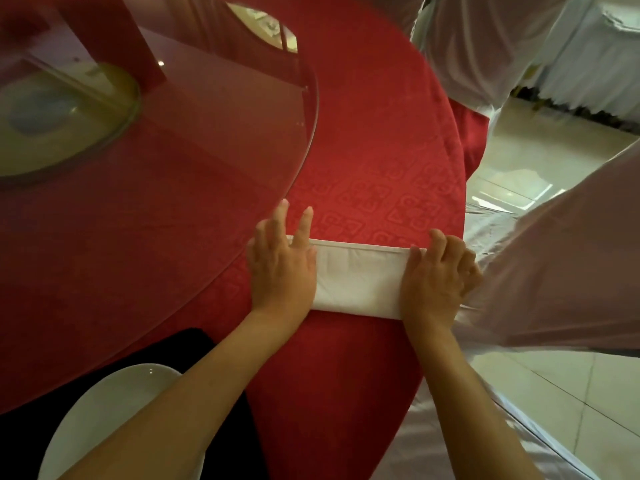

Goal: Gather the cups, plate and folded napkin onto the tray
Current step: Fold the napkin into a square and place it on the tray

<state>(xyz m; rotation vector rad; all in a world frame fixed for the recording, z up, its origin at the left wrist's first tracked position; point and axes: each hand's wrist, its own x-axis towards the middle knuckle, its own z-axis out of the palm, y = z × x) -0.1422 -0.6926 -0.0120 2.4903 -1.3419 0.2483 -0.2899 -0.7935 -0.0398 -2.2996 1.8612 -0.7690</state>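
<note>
A white napkin (358, 277), folded into a long band, lies on the red tablecloth near the table's edge. My left hand (282, 263) presses flat on its left end with the fingers spread. My right hand (438, 273) rests on its right end, fingers curled over the cloth's edge. A white plate (104, 414) sits at the lower left on a dark tray (173, 348), partly hidden under my left forearm. No cups are in view.
A round glass turntable (308, 140) covers the table's middle to the left, with a red card (114, 39) standing on it. White-covered chairs (561, 265) stand close at the right and at the top right. The table's edge curves just right of the napkin.
</note>
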